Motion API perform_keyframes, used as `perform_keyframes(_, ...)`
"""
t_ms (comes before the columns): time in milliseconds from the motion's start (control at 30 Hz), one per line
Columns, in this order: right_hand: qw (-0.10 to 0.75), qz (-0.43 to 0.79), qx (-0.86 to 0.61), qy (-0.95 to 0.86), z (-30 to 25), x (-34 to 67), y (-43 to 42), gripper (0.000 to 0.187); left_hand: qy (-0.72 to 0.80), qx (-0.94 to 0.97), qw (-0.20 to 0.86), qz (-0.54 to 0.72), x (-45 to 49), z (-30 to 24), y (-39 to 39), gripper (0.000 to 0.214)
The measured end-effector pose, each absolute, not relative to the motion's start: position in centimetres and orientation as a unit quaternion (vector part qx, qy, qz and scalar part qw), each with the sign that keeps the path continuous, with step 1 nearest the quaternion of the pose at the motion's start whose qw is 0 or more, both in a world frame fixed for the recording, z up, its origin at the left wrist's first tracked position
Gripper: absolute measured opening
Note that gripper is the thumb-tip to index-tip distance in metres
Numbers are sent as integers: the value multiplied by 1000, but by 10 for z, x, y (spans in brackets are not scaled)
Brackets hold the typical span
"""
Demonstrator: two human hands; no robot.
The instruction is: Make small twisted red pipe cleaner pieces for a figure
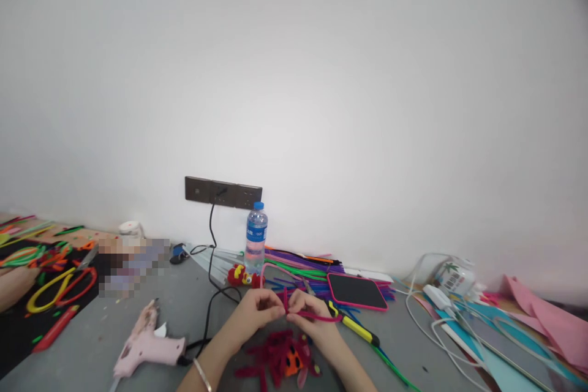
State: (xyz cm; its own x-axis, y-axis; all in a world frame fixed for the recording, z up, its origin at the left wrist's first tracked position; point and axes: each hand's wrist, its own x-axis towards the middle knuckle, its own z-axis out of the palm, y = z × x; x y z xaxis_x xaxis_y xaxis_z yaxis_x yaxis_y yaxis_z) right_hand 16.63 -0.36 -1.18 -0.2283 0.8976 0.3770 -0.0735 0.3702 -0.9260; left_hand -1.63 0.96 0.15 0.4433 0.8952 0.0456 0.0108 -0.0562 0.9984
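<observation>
While pinched between thumb and fingers of both the left hand (257,313) and the right hand (316,329), likely weighs next to nothing: a dark pink pipe cleaner (328,319), held above the gray table (179,300), just beyond a crimson and orange fuzzy figure (278,350). Probably soft on the outside and bendable at the core, so hard to break and not slippery, but easy to kink and perhaps prickly at the cut ends. Best taken in a fingertip grip close to the crossing, without squashing the fuzz. Looks matte and velvety, with 1 short stretch standing upright between the 2 sets of fingertips and 1 longer stretch running rightward across the right hand. Cannot tell whether 1 piece or 2, nor whether joined to the paler pink strand (262,275) arching up beyond the left hand.
</observation>
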Motion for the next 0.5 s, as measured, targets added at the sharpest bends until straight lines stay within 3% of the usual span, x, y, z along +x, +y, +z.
perform_keyframes(333, 523, 398, -323, -681, -9, 165, -3, 24, 360, 583, 636, 355, -15, 3, 5, 43)
perform_keyframes(500, 481, 440, -366, -664, 3, 171, -10, 21, 342, 579, 647, 358, -16, 5, 3, 43)
